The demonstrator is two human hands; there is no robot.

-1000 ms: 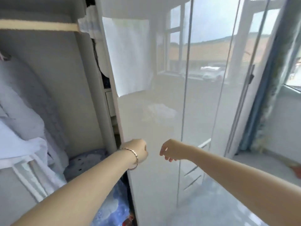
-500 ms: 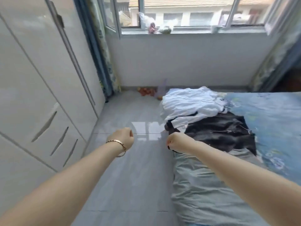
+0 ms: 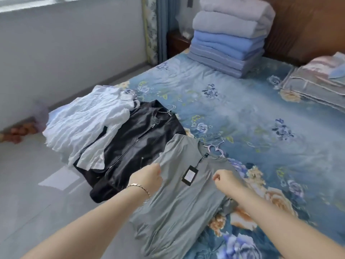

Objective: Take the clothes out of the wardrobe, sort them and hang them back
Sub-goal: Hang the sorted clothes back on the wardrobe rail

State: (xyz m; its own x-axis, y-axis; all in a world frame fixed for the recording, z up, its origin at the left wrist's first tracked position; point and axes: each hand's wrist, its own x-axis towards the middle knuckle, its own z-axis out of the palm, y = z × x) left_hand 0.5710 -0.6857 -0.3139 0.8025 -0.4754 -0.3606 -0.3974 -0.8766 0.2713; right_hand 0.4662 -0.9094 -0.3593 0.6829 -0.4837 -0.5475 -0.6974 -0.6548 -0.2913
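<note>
Clothes (image 3: 119, 139) lie out of the wardrobe, on the bed (image 3: 242, 113). A grey T-shirt (image 3: 186, 206) with its hanger (image 3: 216, 147) is spread directly beneath both sets of fingers. A black jacket (image 3: 134, 146) is just beyond the left hand (image 3: 148, 177), and a white shirt (image 3: 84, 124) lies farther out on that side. The right hand (image 3: 226, 179) and the left are both curled, but whether either pinches the grey cloth cannot be told. Taking out looks done for these three garments. Sorting seems barely begun, and hanging back remains.
</note>
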